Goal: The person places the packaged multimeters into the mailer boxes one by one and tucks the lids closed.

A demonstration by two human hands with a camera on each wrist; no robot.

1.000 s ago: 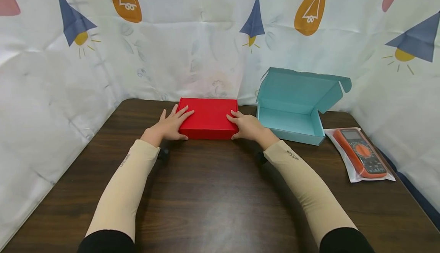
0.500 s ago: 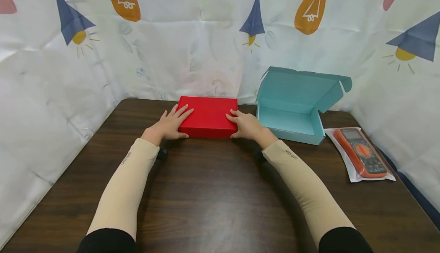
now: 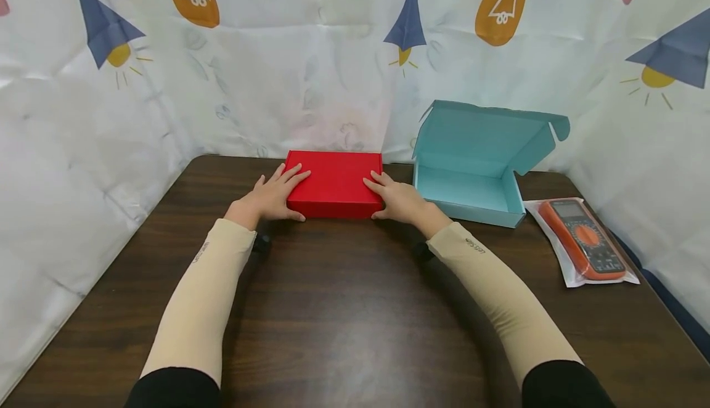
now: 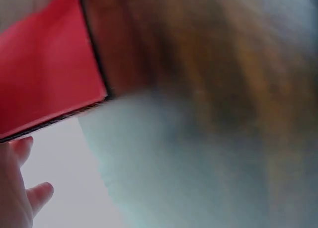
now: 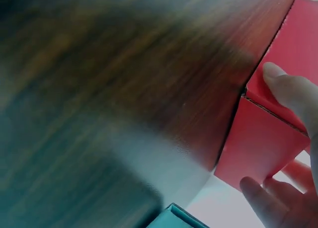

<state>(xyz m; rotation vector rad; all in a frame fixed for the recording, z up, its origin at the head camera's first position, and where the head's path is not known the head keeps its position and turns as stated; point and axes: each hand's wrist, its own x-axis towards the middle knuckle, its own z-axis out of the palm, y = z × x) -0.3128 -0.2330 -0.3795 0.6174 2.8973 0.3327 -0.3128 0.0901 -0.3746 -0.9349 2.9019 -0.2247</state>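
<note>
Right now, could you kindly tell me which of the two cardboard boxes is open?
The teal box, right of the red box: its lid stands raised, showing the inside, whereas the red one is closed.

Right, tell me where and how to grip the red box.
Take the red box by its two ends, left hand from the left, right hand from the right, thumbs on the front wall. It lies flat, closed, and looks wider than deep, so holding both ends should keep it level.
</note>
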